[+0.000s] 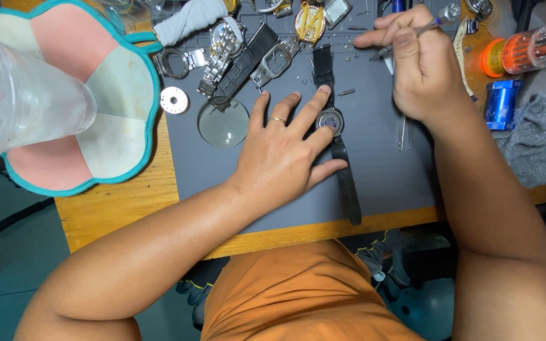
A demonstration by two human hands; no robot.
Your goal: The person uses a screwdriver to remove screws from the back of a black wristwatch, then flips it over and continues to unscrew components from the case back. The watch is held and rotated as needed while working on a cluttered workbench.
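A wristwatch [332,120] with a black strap lies face down on the grey work mat [380,170]. My left hand [282,151] rests flat on the mat with its fingers spread, the fingertips pressing beside and on the watch case. A ring sits on one finger. My right hand [415,63] hovers above the mat's far right part, fingers closed on thin metal tweezers [406,35] that point left.
Several watches and straps [235,53] and a round glass lens [224,124] lie at the mat's far left. A pink and white mat [90,88] with a clear plastic cup [20,95] sits left. An orange screwdriver case [526,50], blue cylinder [502,104] and grey cloth [538,139] are right.
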